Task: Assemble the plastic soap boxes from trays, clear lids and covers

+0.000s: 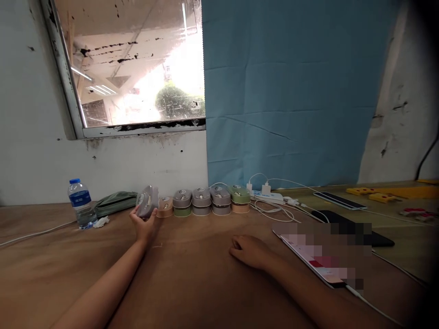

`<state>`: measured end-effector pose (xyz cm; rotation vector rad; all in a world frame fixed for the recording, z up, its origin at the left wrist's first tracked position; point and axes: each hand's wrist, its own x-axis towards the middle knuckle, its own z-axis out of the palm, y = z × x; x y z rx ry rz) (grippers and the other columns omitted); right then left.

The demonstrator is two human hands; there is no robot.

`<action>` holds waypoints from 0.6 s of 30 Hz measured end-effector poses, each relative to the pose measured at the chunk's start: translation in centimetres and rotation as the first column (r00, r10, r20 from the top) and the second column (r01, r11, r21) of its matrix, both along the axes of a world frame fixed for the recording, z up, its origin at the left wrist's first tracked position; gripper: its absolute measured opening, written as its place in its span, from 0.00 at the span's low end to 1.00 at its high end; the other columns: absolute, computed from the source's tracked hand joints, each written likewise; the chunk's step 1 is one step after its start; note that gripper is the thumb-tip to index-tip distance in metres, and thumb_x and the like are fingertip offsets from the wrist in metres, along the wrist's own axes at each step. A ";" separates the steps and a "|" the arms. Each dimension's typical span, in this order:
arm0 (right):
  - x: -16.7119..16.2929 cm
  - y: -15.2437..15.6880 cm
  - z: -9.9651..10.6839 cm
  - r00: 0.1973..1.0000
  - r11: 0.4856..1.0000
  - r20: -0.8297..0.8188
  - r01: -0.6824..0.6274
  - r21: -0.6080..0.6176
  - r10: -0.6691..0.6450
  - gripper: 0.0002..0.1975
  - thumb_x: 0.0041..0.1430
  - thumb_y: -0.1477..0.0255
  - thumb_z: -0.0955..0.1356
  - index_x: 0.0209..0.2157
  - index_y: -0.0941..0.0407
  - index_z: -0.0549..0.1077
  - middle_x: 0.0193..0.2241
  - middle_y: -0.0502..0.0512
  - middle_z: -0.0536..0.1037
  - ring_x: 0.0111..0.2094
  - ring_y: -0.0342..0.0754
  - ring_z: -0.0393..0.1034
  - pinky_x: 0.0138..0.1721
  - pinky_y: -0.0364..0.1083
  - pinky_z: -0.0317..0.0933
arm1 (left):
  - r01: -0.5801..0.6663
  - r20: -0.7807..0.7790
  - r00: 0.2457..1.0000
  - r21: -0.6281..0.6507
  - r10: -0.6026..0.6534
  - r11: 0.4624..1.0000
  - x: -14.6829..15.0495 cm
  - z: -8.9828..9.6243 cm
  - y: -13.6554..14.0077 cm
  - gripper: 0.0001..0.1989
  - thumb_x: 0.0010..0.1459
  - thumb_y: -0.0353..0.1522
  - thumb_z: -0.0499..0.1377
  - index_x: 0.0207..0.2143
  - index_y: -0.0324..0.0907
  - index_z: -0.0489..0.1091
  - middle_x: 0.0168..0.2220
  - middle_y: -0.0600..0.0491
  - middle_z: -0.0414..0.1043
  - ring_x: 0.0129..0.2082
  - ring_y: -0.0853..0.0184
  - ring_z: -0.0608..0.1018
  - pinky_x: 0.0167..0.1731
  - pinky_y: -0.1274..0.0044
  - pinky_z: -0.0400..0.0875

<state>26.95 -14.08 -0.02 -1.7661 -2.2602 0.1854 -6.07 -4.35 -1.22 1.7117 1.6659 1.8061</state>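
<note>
Box (147, 202) tilts, gripped in my left hand (144, 226); I'd avoid bumping the peach box (165, 208) right of those fingertips. My right hand (251, 251) curls, contents hidden.

On the brown wooden bench (192, 283), a clear plastic bottle (81, 204) is standing at the left, a crumpled white tissue (101, 222) lying just beside its base and a green fabric pouch (116, 204) lying right of it. Further right, a row of rounded pastel boxes (201, 199) is running along the wall. The left hand (146, 225) is holding a grey rounded box (146, 203) at the row's left end; the right hand (250, 250) is resting before its right end. A flat white-edged tablet (310, 253) is lying right of that hand.
</note>
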 end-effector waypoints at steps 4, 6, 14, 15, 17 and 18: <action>0.0 0.2 0.0 0.998 1.000 -0.067 -0.003 0.007 0.003 0.08 0.48 0.70 0.63 0.18 0.56 0.63 0.20 0.50 0.70 0.23 0.44 0.62 0.22 0.41 0.43 | 0.428 0.262 0.884 -0.117 -0.388 0.896 0.9 -0.3 -4.0 0.29 0.50 0.43 0.55 0.46 0.44 0.42 0.50 0.42 0.58 0.46 0.64 0.69 0.43 0.73 0.65; -0.2 0.2 -0.1 0.994 1.000 -0.112 -0.006 0.020 0.008 0.06 0.47 0.71 0.63 0.19 0.56 0.63 0.20 0.50 0.70 0.23 0.44 0.62 0.23 0.41 0.44 | 0.696 0.317 0.713 -0.207 -0.626 0.688 1.7 0.0 -6.1 0.31 0.45 0.42 0.60 0.44 0.44 0.45 0.50 0.44 0.59 0.46 0.63 0.69 0.43 0.73 0.64; -2.1 -0.5 -0.7 0.941 0.995 -0.331 -0.051 0.081 0.075 0.03 0.46 0.77 0.58 0.25 0.55 0.57 0.23 0.48 0.65 0.27 0.44 0.61 0.28 0.40 0.54 | 0.809 0.058 0.382 -0.504 -0.922 0.303 3.7 1.1 -10.2 0.34 0.36 0.34 0.66 0.43 0.43 0.50 0.44 0.51 0.59 0.45 0.64 0.65 0.44 0.72 0.61; -2.4 -0.8 -0.7 0.915 0.994 -0.391 -0.068 0.085 0.096 0.03 0.46 0.77 0.57 0.25 0.54 0.56 0.23 0.48 0.65 0.27 0.44 0.61 0.29 0.40 0.55 | 0.788 0.009 0.379 -0.528 -0.925 0.318 3.7 1.2 -10.4 0.35 0.35 0.34 0.66 0.44 0.43 0.51 0.45 0.51 0.59 0.45 0.63 0.65 0.45 0.72 0.60; -2.8 -1.3 -0.7 0.832 0.990 -0.537 -0.101 0.099 0.138 0.05 0.45 0.76 0.56 0.27 0.54 0.57 0.25 0.49 0.65 0.29 0.45 0.61 0.31 0.41 0.57 | 0.762 -0.040 0.364 -0.561 -0.931 0.322 3.8 1.3 -10.8 0.35 0.34 0.33 0.66 0.44 0.43 0.51 0.45 0.51 0.58 0.45 0.63 0.64 0.45 0.72 0.60; -3.0 -1.6 -0.7 0.782 0.987 -0.603 -0.114 0.109 0.157 0.06 0.45 0.75 0.57 0.29 0.54 0.59 0.27 0.50 0.65 0.31 0.46 0.61 0.32 0.42 0.58 | 0.757 -0.041 0.355 -0.573 -0.934 0.313 3.8 1.4 -10.9 0.35 0.34 0.33 0.66 0.44 0.43 0.51 0.45 0.51 0.58 0.45 0.63 0.64 0.45 0.73 0.60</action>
